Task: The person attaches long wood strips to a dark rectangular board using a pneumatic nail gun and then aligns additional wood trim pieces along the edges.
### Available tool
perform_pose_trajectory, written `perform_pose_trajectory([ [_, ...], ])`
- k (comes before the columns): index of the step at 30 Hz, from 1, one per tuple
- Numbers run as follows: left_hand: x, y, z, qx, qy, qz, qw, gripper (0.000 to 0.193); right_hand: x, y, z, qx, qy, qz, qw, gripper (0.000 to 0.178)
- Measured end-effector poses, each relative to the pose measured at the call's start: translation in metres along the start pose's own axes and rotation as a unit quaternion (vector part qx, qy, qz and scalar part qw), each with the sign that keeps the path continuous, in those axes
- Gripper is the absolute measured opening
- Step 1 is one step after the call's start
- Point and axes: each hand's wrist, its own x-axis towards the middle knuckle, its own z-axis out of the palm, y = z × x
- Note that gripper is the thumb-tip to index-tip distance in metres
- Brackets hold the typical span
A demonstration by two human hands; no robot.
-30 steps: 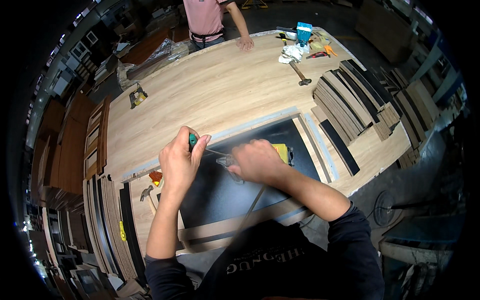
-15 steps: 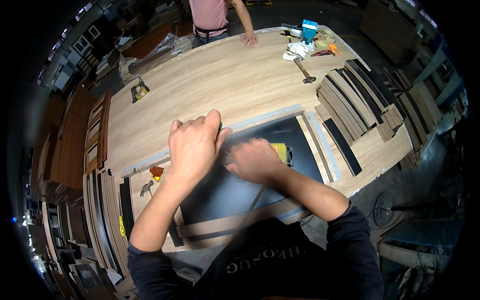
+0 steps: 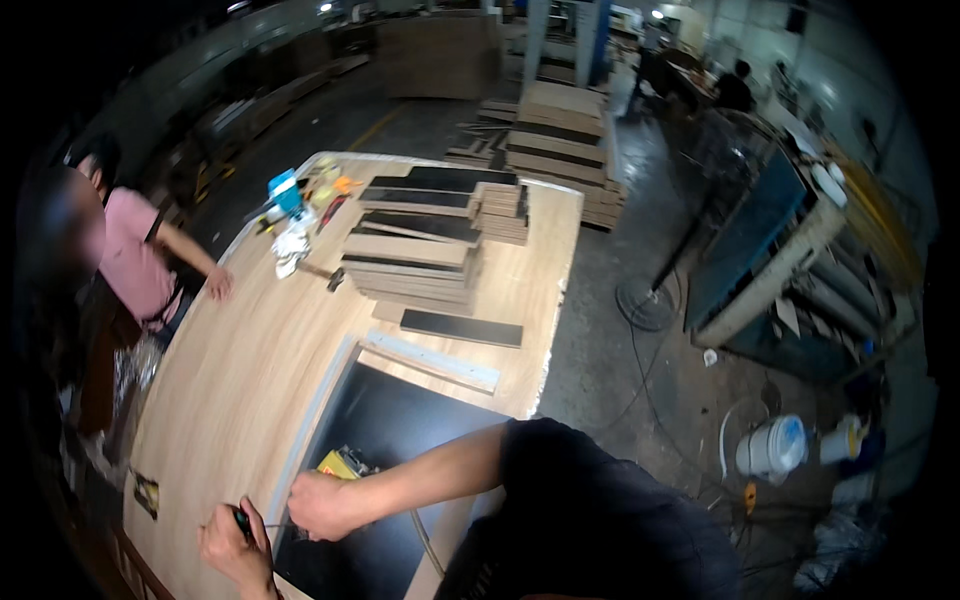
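Two hands of mine are at work in the lower left of the frame. My left hand (image 3: 235, 548) is closed, fingers curled round one screwdriver (image 3: 243, 520), whose thin shaft points right, toward my other hand. My right hand (image 3: 325, 505) is also curled closed and has hold of one yellow tool (image 3: 345, 463); my knuckles cover much of it, so I can't see the exact grip. Both tools are above or beside one black panel (image 3: 400, 415), which lies on the worktop (image 3: 235, 360) at the lower centre.

I count one hammer (image 3: 325, 274), one white cloth (image 3: 291, 250) and one blue container (image 3: 285, 192) in the upper left. One loose dark strip (image 3: 461, 328) lies near the centre, just below a pile of boards (image 3: 410, 262) too overlapped to count. One black-and-yellow tool (image 3: 147, 494) sits at the lower left edge. One co-worker's hand (image 3: 219, 283) rests on the worktop, left of the hammer.
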Motion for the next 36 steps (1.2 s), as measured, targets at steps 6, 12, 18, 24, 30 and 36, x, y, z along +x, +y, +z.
perform_pose_trajectory([
  [6,0.016,0.01,-0.002,-0.025,0.005,0.062,0.998,0.023,-0.003,0.011,0.001,0.022,-0.014,0.01,1.0,0.029],
  [12,0.021,0.01,-0.001,-0.058,0.018,0.097,0.993,0.022,-0.007,0.016,-0.001,0.013,0.009,-0.01,1.0,0.032],
  [18,0.019,0.009,-0.002,-0.04,0.03,0.092,0.994,0.022,-0.008,0.015,-0.011,0.048,-0.024,-0.003,0.999,0.033],
  [24,0.014,0.002,-0.006,-0.035,-0.017,0.076,0.996,0.025,-0.006,0.015,-0.001,0.036,0.034,-0.029,0.998,0.032],
  [30,0.02,0.019,-0.031,-0.035,-0.066,-0.004,0.997,0.025,-0.021,0.008,-0.016,0.052,0.042,0.022,0.998,0.033],
  [36,-0.018,0.036,-0.071,0.011,-0.125,-0.076,0.989,0.024,-0.027,-0.032,-0.002,-0.036,0.027,0.018,0.999,0.031],
])
